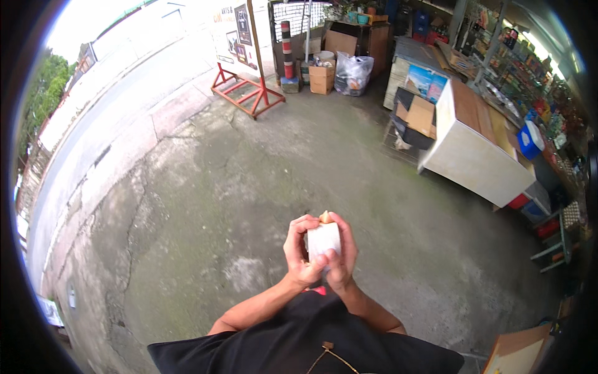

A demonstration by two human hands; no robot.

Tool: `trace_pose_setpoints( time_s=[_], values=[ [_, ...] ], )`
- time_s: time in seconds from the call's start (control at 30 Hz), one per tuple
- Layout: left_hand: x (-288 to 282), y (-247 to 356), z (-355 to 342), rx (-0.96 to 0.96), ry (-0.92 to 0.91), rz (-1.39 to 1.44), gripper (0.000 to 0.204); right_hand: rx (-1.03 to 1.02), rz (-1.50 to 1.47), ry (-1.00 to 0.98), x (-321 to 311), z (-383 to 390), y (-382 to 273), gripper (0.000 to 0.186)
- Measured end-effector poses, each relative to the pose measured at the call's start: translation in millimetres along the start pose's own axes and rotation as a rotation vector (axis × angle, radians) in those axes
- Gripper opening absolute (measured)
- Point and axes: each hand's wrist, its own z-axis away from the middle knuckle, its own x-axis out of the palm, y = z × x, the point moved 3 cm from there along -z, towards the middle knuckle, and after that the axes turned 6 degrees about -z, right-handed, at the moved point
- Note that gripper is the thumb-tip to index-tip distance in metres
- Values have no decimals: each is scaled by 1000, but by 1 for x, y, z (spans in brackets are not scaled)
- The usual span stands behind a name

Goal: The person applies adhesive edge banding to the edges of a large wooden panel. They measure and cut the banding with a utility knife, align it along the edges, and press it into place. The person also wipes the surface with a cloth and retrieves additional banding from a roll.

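In front of my chest, both hands close round a small white boxy thing [323,238]; its kind is not clear. A tan, pointed bit [324,217] shows at its far end, between my fingertips. My left hand [298,249] grips the left side, fingers curled over the far edge and thumb on the near face. Along the right side wraps my right hand [347,249], its thumb also pressed on the near face. The underside is hidden. Just below my wrists, a bit of red [319,290] shows at the edge of my black shirt [299,336].
Concrete floor [249,181] lies around me. A sign on a red frame [252,100] stands far left, near the street. Boxes and a clear plastic bag [354,75] sit at the back. At right are a white cabinet [476,149], a blue cooler [531,139] and crowded shelves.
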Motion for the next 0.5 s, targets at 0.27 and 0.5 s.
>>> trace_pose_setpoints(
  time_s=[0.27, 0.5],
  values=[
    [41, -145, -239, 118, 141, -76, 41, -202, 33, 131, -32, -259, 122, 30],
    [90, -321, -463, -131, 95, 222, 39, -183, 303, 198, -86, -507, 247, 35]
  ],
)
